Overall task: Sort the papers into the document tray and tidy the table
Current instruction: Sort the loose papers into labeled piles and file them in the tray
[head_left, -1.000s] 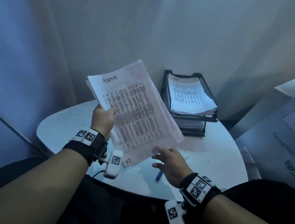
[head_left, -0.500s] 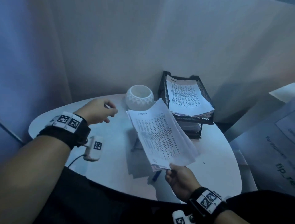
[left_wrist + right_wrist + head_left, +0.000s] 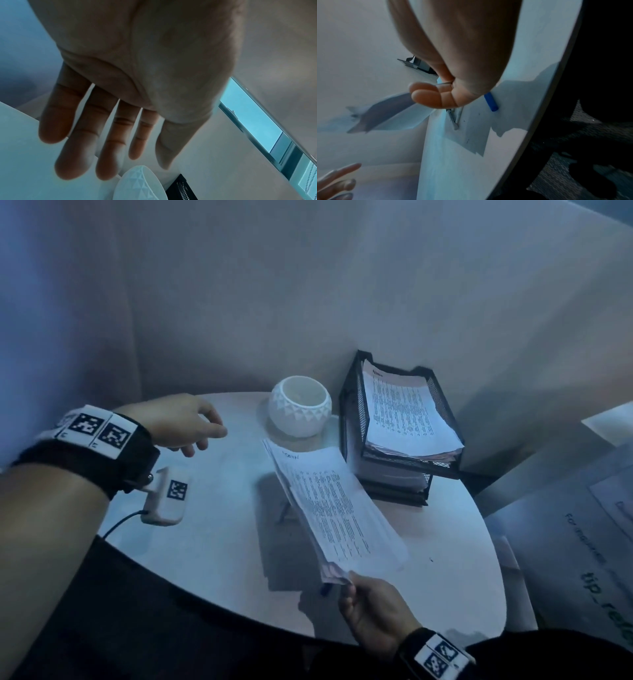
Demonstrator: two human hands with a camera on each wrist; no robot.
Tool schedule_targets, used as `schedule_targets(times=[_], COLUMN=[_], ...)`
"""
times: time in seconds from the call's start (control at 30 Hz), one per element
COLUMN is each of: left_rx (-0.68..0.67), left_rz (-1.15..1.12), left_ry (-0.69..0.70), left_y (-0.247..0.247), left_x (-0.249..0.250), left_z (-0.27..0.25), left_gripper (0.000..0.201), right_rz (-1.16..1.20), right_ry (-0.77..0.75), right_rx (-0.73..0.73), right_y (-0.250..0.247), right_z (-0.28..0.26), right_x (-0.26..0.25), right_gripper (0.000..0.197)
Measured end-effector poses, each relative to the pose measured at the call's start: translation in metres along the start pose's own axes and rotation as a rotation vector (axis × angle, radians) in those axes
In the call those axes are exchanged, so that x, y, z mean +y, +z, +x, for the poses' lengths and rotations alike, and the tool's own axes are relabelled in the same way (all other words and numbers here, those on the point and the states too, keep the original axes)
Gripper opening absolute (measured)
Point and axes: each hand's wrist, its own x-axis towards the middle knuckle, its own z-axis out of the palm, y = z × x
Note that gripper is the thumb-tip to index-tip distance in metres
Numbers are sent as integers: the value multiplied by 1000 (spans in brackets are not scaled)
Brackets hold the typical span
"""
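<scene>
My right hand [image 3: 356, 587] pinches the near corner of a stack of printed papers [image 3: 335, 508], held tilted above the round white table [image 3: 212, 542]. The stack's far end points toward the black mesh document tray [image 3: 442, 467] at the back right, whose top tier holds more printed sheets [image 3: 400, 412]. My left hand [image 3: 191, 426] hovers over the table's left side with relaxed, straight fingers [image 3: 77, 148] and holds nothing. In the right wrist view my curled fingers [image 3: 426, 94] grip the sheets' corner.
A white faceted pot [image 3: 299, 405] stands left of the tray. A blue pen [image 3: 490, 101] and thin grey pens [image 3: 453, 120] lie on the table under the papers. Walls close off the back. Large sheets with printed text [image 3: 582, 542] lie at the right.
My left hand let go of the papers and moved left over the table. The right hand alone lowered the stack and swung it toward the tray. The white pot came into view.
</scene>
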Motion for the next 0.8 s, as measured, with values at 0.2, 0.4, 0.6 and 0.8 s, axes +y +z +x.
schedule_targets(times=[0.2, 0.4, 0.6, 0.8], left_rx=[-1, 6, -3, 8], left_rz=[-10, 10, 64, 81], left_ry=[-7, -14, -9, -7], left_y=[-2, 1, 6, 3], left_x=[-5, -9, -10, -14], left_z=[1, -3, 0, 5], left_gripper=[19, 18, 18, 21], right_rz=[100, 114, 46, 33], right_ry=[-115, -275, -340, -413], right_rx=[-9, 92, 223, 362], right_y=[5, 10, 32, 57], right_z=[-5, 2, 36, 75], right_x=[-17, -67, -122, -155], right_gripper=[22, 6, 13, 15])
